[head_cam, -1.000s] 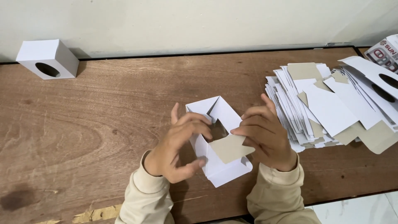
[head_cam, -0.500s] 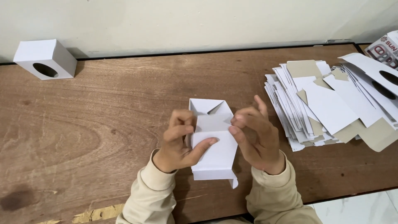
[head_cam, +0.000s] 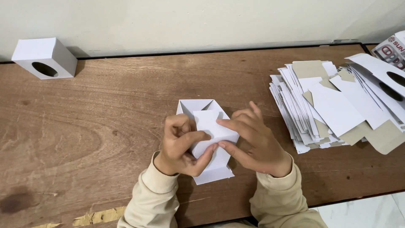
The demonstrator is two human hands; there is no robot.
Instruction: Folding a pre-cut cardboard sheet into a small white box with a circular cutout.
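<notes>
1. I see both hands working one white cardboard box blank (head_cam: 209, 139) near the middle of the wooden tabletop (head_cam: 101, 126), a little toward the near edge.
2. My left hand (head_cam: 183, 145) grips the blank from its left side — the fingers (head_cam: 179, 124) are curled over the upper edge, and the thumb presses up against the underside of a folded flap.
3. My right hand (head_cam: 253, 141) sits on the right side of the blank; its fingers are spread, the forefinger and thumb pressing on the folded flap, touching it from above and from the near side.
4. The far end of the blank stands open, showing an angled inner fold; the near end lies flat on the tabletop between my wrists.
5. Both cream sleeves (head_cam: 147, 198) come in from the near edge.
6. To the right, well apart from the hands, lies a fanned stack of flat blanks (head_cam: 333, 105) — white faces and some brown backs showing.
7. At the far left corner stands a finished white box (head_cam: 44, 57) with an oval hole in its front face, close to the wall (head_cam: 202, 21).
</notes>
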